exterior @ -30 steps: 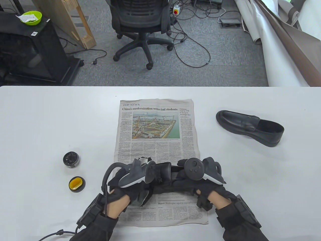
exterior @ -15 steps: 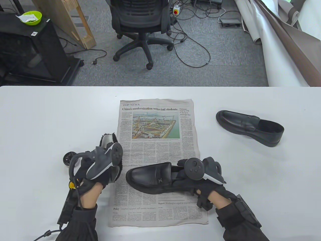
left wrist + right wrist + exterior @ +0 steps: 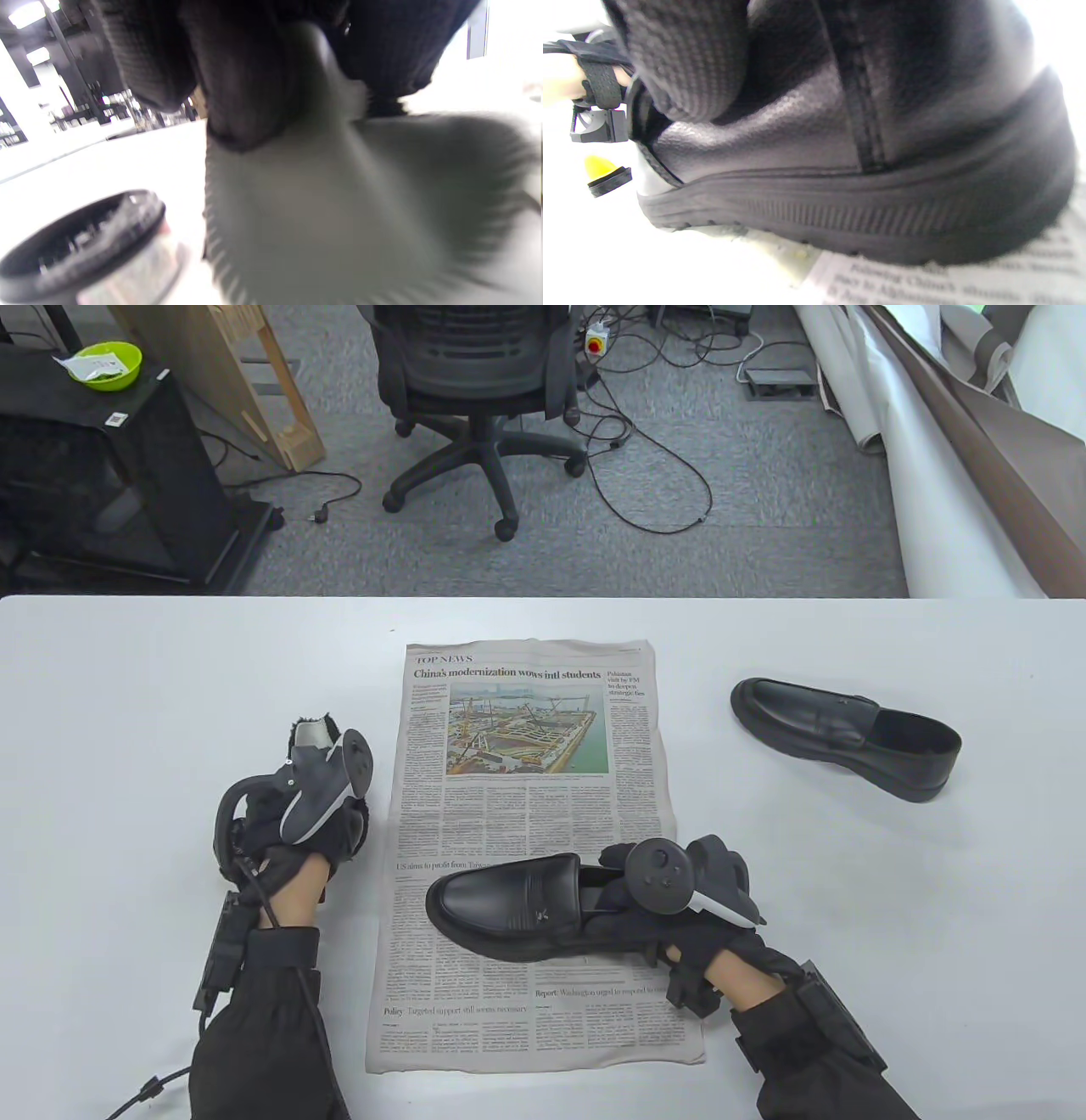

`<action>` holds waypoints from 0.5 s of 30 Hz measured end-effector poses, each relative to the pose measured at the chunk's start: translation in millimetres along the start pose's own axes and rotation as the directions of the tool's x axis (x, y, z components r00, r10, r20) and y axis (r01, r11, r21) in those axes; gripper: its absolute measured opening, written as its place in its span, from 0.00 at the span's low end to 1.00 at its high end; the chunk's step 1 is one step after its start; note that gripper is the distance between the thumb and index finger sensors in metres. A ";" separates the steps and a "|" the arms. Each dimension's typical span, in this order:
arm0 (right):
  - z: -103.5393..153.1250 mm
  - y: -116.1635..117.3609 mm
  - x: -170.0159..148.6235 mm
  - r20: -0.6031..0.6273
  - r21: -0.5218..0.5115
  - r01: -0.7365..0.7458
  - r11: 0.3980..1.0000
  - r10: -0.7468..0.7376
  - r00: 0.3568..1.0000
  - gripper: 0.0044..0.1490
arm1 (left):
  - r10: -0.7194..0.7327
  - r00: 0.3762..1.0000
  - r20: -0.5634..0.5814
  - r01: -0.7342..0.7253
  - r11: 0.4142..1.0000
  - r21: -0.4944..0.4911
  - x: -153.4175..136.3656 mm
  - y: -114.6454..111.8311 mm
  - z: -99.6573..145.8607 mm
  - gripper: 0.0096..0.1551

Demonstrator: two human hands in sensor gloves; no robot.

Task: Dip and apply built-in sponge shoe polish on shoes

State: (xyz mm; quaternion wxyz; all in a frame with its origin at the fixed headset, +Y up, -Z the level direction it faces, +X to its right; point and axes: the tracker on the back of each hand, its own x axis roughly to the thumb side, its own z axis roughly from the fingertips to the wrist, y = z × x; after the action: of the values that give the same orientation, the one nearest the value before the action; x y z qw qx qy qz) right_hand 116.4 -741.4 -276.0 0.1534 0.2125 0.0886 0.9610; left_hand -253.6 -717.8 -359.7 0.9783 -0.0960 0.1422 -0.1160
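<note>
The right hand [image 3: 679, 899] is clamped on the heel of the shoe [image 3: 509, 912], fingers down inside the opening, pinning it flat on the newspaper [image 3: 526, 814] with the toe pointing away from the grip toward the other hand. The left hand [image 3: 297, 823] grips the applicator [image 3: 312, 732], its grey pad with a dark fringe poking out past the fingers on the far side; from the left wrist view the pad [image 3: 322, 203] fills the frame and the open tin [image 3: 85, 245] sits just beside and below it, so I'd say this is the dip.

To do it well, I'd lower the pad straight onto the polish, touch lightly and turn a little, rather than dig in: a loaded sponge will smear and drip on the bare table between tin and paper. Keep the heel hold firm, so the shoe doesn't skid when the pad presses on the toe. The tin's lid [image 3: 606, 176], yellow inside, lies on the wrist side of the left grip. The second shoe [image 3: 848, 738] sits well apart, beyond the right hand.
</note>
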 end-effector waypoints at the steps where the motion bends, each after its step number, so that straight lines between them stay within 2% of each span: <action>1: 0.0 0.0 0.0 0.001 0.001 0.000 1.000 0.000 1.000 0.27 | -0.003 1.000 -0.015 0.003 1.000 -0.010 0.9 -2.4 -2.0 0.37; 4: -0.4 -0.2 -0.3 0.005 0.006 0.002 1.000 -0.002 1.000 0.27 | -0.005 1.000 -0.012 0.005 1.000 -0.001 2.3 -3.6 -4.2 0.36; 7: -0.2 -0.2 0.0 0.004 0.006 -0.001 1.000 0.001 1.000 0.27 | 0.027 1.000 -0.003 -0.027 0.999 0.019 -0.1 4.5 1.2 0.34; 11: -0.1 -0.1 0.0 0.001 0.003 -0.004 1.000 0.004 1.000 0.27 | 0.084 0.996 0.011 -0.085 0.994 0.064 -7.2 18.8 18.0 0.30; 15: 0.1 0.0 0.2 -0.003 0.003 -0.007 1.000 0.007 1.000 0.27 | 0.092 0.995 -0.023 -0.089 0.989 0.116 -23.3 32.4 44.3 0.29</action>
State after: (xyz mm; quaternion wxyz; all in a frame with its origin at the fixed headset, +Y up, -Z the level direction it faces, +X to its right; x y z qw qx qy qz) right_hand 116.3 -741.2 -275.8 0.1495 0.2117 0.0893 0.9617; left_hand -255.6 -674.1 -319.2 0.9844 -0.0316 0.1534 -0.0807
